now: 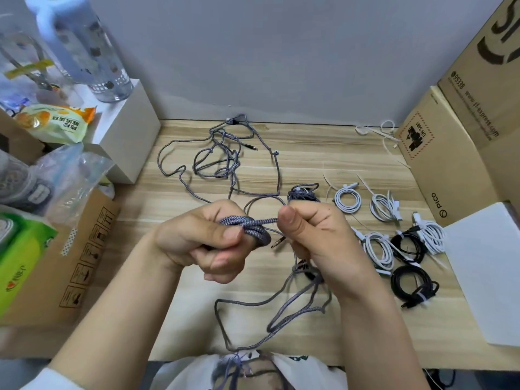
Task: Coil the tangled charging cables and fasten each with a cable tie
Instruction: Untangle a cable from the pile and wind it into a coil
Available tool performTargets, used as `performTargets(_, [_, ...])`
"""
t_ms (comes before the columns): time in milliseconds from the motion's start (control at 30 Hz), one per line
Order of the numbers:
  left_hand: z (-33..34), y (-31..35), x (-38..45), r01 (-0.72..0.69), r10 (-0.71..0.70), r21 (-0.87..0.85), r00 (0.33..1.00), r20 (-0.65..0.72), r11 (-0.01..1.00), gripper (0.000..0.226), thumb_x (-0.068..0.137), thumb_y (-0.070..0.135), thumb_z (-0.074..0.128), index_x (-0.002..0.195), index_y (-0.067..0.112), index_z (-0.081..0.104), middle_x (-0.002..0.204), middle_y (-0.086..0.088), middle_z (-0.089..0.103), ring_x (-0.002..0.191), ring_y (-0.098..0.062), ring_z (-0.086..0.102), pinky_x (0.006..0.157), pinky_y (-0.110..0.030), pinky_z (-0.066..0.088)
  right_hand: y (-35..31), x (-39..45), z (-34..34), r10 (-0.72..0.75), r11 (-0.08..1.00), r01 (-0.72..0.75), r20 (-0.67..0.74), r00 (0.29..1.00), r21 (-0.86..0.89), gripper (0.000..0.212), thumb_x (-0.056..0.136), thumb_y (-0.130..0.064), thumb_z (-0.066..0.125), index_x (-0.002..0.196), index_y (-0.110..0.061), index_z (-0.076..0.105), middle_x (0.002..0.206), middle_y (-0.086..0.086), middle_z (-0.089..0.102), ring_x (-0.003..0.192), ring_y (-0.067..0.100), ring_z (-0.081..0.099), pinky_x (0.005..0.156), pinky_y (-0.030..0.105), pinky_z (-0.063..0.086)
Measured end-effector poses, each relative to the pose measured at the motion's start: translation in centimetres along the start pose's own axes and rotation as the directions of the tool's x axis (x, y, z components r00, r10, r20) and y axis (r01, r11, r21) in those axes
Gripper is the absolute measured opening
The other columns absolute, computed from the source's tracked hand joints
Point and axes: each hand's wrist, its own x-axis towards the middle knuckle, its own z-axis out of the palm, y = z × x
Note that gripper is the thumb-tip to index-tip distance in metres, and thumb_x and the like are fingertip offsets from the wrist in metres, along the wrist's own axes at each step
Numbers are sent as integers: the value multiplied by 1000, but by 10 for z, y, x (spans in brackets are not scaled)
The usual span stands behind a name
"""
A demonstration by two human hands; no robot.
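Observation:
My left hand [202,240] is closed around a small coil of grey braided cable [247,226] held above the wooden table [323,153]. My right hand [315,235] pinches the same cable just right of the coil, and its metal plug [277,243] pokes out below. Loose grey cable [270,305] hangs down toward my lap. A tangle of grey cables [219,159] lies at the back of the table. A tied grey coil [302,194] sits behind my right hand. Several tied white coils [347,199] and black coils [412,285] lie at the right.
Loose white cable ties [388,136] lie at the back right near cardboard boxes [450,153]. A white sheet [489,274] covers the right edge. At the left are a white box [132,130], a bottle [84,46], snack packs and a cardboard box [76,263].

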Motion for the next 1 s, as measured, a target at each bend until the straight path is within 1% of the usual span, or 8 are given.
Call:
performTargets(133, [13,3,19,-259,291,-281,954,75,924,20,97,25,49,78,18,49,39,8,22,33,-9,19,45,-23,34,1,2,11,52,963,-63,46,998,263,36,74,-53,49,54,-23,50,48,-13,34,40,0,23,38,13,17])
performTargets(300, [24,23,28,-545,500,-580,828,-256,605,40,93,30,53,111,-6,46,55,0,37,47,-13,31,67,-26,36,8,-3,22,173,953,-201,137,975,228,34,89,-40,47,66,-16,42,47,-15,31,40,-1,20,38,11,14])
performTargets(400, [20,17,42,-652,472,-189,691,-548,734,55,98,47,30,119,-2,41,64,-2,50,53,-13,46,72,-26,46,15,-2,27,179,984,-174,139,974,-44,31,98,-29,46,68,-20,43,42,-13,34,38,-1,27,40,11,22])
performTargets(500, [15,1,52,-345,542,424,418,-729,837,44,96,41,22,113,10,48,57,7,52,49,-8,43,59,-22,39,18,-1,32,144,931,-94,120,982,-352,25,91,-25,55,69,-24,44,53,-11,41,51,2,35,53,22,30])
performTargets(567, [12,-2,51,-76,641,665,369,-674,743,34,95,34,25,104,16,52,57,8,53,51,-7,43,55,-18,34,17,-5,30,179,914,-116,131,975,-388,27,86,-16,62,67,-26,46,54,-8,38,51,5,34,54,24,29])
performTargets(700, [4,-2,35,391,637,758,413,-651,522,47,94,51,38,95,9,61,52,7,55,49,-3,49,56,-19,41,16,-8,13,230,914,-166,136,964,-370,26,81,-2,59,74,-27,56,51,-7,33,50,11,30,52,27,28])
performTargets(833, [10,-2,32,654,280,655,593,-755,378,67,78,62,34,71,0,59,45,-2,54,39,-9,47,47,-21,41,14,-8,1,253,928,-187,176,951,-322,23,74,-6,60,87,-24,69,63,14,53,49,5,34,48,18,29])
performTargets(1000, [8,1,20,666,-232,463,684,-691,584,56,84,63,52,65,10,56,37,7,40,34,-7,34,39,-15,30,8,-9,-10,284,956,-269,131,950,-121,31,79,12,62,82,-19,59,51,-3,43,38,3,29,39,14,24])
